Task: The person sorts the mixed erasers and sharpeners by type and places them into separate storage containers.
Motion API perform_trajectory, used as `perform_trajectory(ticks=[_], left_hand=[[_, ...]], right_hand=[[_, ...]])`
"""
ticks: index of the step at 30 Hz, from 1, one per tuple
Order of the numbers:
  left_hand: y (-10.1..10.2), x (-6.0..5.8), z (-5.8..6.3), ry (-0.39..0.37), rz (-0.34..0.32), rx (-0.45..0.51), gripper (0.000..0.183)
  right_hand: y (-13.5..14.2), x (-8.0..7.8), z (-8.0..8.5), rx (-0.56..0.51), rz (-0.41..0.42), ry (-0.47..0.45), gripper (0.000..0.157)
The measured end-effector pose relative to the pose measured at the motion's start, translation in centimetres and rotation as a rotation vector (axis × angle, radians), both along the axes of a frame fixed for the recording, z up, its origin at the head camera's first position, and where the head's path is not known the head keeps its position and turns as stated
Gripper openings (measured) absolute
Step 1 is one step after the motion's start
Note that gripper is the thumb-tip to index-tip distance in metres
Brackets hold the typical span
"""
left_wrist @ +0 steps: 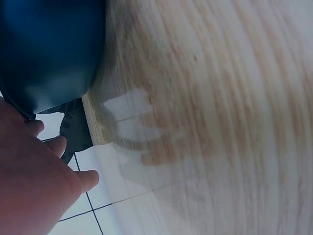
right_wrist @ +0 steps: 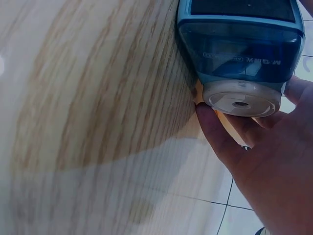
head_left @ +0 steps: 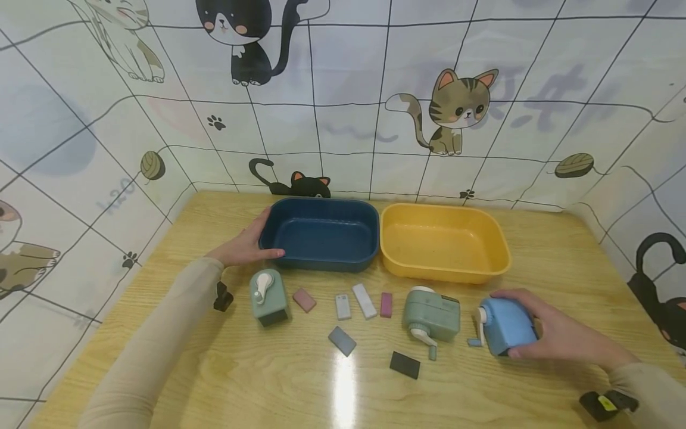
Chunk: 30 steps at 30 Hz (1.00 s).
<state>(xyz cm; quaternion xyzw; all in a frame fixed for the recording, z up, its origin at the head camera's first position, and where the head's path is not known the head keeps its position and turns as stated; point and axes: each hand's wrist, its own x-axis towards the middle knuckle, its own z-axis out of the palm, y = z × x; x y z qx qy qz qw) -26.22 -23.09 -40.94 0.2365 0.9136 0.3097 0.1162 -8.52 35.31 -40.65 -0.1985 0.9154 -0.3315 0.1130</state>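
My right hand [head_left: 563, 336] holds a light blue crank pencil sharpener [head_left: 506, 325] at the right of the table, thumb on its near side and fingers on the far side. In the right wrist view, the sharpener's round white end [right_wrist: 242, 100] with a small hole shows beside the fingers. Spread around the left end of a dark blue plastic bin [head_left: 321, 263], my left hand [head_left: 243, 243] has its thumb along the front wall and its fingers by the left side. Two green crank sharpeners stand or lie between the hands, one at the left [head_left: 270, 304], one nearer the right [head_left: 442, 316].
A yellow bin [head_left: 450, 274] stands right beside the blue one. Several small eraser-like blocks lie in front, among them a pink block [head_left: 304, 300], a grey block [head_left: 342, 341] and a black block [head_left: 404, 364]. A cat-printed wall covering [head_left: 348, 131] rises behind the wooden table [head_left: 241, 369].
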Motion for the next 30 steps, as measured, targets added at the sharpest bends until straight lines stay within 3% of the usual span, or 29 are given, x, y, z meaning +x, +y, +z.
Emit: perform_trajectory(ticks=[18,30], left_hand=[[-0.1,-0.1,-0.3,0.022,-0.013,0.034,0.112],[-0.1,-0.1,-0.4,0.039,-0.025,0.065,0.111]], right_hand=[[-0.1,0.0,0.5,-0.005,-0.041,-0.024,0.094],[-0.2,0.2,1.9,0.034,-0.045,0.08,0.092]])
